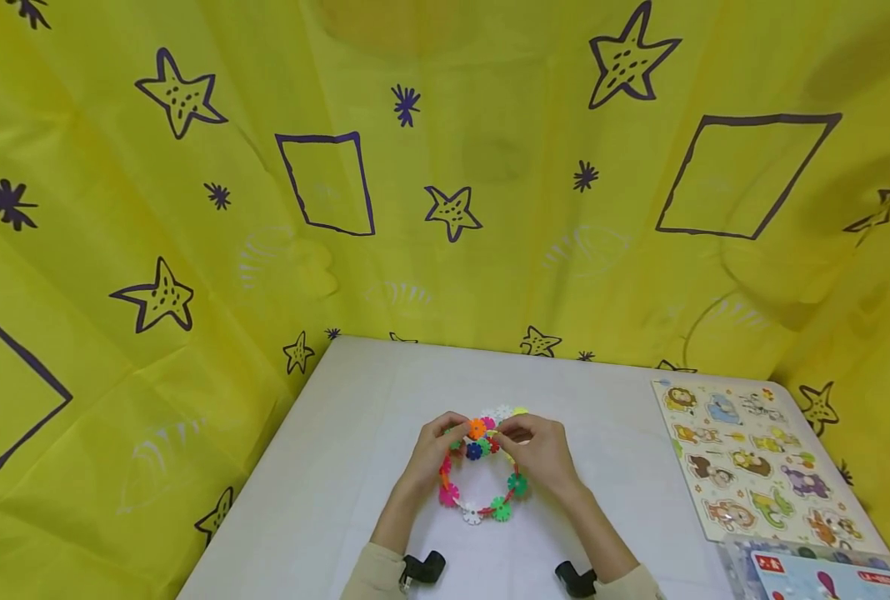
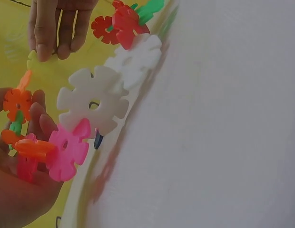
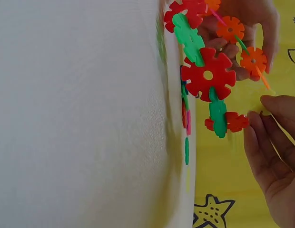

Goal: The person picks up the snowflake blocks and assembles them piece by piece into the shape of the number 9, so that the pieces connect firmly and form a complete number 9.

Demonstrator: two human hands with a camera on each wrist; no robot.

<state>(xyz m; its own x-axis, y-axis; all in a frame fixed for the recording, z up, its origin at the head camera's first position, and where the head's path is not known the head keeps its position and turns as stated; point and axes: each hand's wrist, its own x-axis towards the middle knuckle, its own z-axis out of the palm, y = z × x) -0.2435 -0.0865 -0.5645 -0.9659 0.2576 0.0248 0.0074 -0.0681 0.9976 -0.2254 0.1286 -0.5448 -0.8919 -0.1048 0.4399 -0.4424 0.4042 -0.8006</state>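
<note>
— Where's the ring of plastic discs [image 1: 481, 475]?

— On the white table [image 1: 340, 467], its far side lifted between both hands.

— And each grip?

— Left hand [image 1: 433, 450] and right hand [image 1: 538, 450] pinch the top discs — fingers curled onto them. A puzzle board [image 1: 752, 462] lies well off to the right.

A children's play corner. Yellow drapes [image 1: 490, 208] printed with stars and squares enclose a white worktop [image 1: 340, 467]. An animal puzzle board [image 1: 752, 462] lies at its edge.
</note>
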